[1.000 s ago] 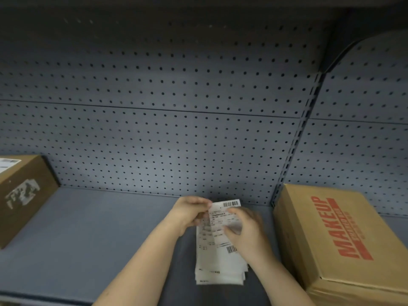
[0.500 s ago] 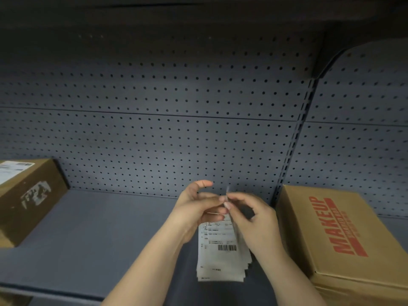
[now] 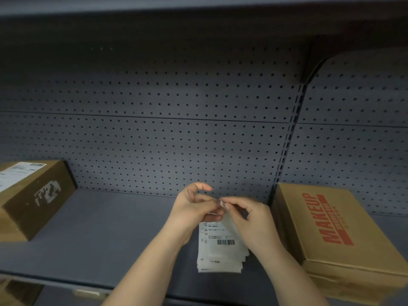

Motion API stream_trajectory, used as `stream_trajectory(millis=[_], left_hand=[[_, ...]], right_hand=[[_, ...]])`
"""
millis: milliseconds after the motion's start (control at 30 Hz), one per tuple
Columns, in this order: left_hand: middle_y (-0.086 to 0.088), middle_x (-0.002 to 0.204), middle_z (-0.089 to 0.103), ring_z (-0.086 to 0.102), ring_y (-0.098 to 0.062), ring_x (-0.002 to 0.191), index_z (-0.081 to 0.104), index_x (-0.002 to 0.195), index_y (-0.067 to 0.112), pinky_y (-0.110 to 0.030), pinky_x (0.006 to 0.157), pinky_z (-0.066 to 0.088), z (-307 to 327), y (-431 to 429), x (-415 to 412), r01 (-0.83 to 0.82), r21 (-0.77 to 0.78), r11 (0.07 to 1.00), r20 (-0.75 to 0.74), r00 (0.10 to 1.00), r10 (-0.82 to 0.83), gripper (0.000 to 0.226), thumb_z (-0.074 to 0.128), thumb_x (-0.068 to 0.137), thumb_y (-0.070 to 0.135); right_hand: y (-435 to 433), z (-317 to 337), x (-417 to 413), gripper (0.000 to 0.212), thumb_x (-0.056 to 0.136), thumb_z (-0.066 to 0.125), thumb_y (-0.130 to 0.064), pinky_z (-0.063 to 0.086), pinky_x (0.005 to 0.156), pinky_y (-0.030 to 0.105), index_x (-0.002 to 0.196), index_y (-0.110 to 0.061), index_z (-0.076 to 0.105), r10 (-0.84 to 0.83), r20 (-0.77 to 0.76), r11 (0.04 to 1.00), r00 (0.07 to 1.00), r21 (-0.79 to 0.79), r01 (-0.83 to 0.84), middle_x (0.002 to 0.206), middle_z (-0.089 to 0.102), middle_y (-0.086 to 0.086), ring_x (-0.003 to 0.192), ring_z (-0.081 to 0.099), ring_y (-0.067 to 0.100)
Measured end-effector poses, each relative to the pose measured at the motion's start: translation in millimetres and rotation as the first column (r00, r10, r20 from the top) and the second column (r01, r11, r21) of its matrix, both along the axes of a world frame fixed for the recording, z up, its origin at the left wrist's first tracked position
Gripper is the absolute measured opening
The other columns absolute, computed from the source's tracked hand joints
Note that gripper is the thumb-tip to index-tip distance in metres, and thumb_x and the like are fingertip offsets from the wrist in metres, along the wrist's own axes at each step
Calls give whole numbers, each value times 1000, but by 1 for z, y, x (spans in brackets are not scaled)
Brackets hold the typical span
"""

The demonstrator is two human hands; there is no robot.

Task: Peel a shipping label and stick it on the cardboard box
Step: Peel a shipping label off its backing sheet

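A stack of white shipping labels with barcodes lies on the grey shelf. Just above it both hands meet and pinch one shipping label at its top corner, seen edge-on. My left hand holds it between thumb and fingers, index finger raised. My right hand pinches the same corner from the right. A cardboard box printed "MAKEUP" in red sits to the right. Another cardboard box with a label stuck on top sits at the far left.
A blue-grey pegboard wall backs the shelf, with an upright post beside the right box. An upper shelf overhangs. The shelf's front edge runs below my forearms.
My hands lifted the single label off the stack and turned it from face-on to edge-on. Both now pinch its top corner a little higher than before.
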State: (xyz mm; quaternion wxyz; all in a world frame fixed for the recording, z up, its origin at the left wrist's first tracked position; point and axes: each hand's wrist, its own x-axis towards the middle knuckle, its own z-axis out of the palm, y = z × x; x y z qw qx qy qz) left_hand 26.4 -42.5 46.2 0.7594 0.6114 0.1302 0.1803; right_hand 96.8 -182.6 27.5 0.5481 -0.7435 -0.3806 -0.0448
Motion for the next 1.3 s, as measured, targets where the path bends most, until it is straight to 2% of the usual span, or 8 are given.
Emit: stream_trajectory(millis=[233,367,567,767,867,967,1100,1300], left_hand=[[-14,70,74,66,-22,58,41,96,10,-28,55,54,-2,-9,-11,-40,103,994,130,991,26,38,58,79,-20],[-14,68,71,62,-26,58,37,95,9,-33,60,55,-1,-16,-15,-49,114,992,226,974,22,40,53,81,-25],[-15,67,71,64,-27,60,32,91,12,-33,62,56,5,-29,-22,-73,156,985,270,962,28,41,55,83,-21],[-12,64,70,55,-28,60,33,87,13,-44,65,46,8,-40,-21,-120,151,981,305,950,70,38,62,72,-7],[-12,67,72,60,-30,65,32,87,13,-38,64,53,10,-40,-23,-98,168,981,313,949,41,40,56,81,-18],[-14,71,74,63,-30,66,29,88,14,-34,63,54,13,-41,-26,-84,184,979,323,946,21,41,57,83,-17],[-16,68,73,60,-32,64,28,86,15,-40,63,51,14,-45,-26,-116,162,980,338,940,55,48,71,67,5],[-18,67,70,57,-27,61,34,82,17,-38,64,48,12,-49,-20,-148,179,973,345,935,79,37,62,71,-5]], right_hand=[[-4,8,-8,20,78,75,-11,53,72,16,88,-29,74,77,-202,994,976,97,-59,85,75,-13,81,69,2],[-10,13,-11,13,80,74,-10,54,73,19,86,-20,77,112,-271,984,956,168,-67,82,77,-6,80,70,8],[-19,19,-15,13,82,71,-8,56,72,23,86,-20,77,97,-172,984,980,163,-69,81,76,-6,77,71,10],[-22,23,-21,20,82,71,-7,54,68,18,84,-26,74,38,-33,992,999,125,-33,82,74,-13,72,70,4],[-27,29,-21,19,80,73,-6,57,71,24,85,-24,75,92,-118,982,989,173,-71,83,76,-7,75,72,9],[-32,33,-19,19,80,73,-4,58,75,28,87,-22,75,148,-176,978,973,175,-117,85,77,-2,78,73,13],[-33,34,-21,17,82,70,-2,55,72,19,88,-17,75,129,-130,983,983,145,-110,85,77,-4,76,72,8],[-33,37,-23,24,83,68,-1,51,68,12,80,-25,73,64,-51,986,997,157,-55,85,74,-11,74,70,3]])
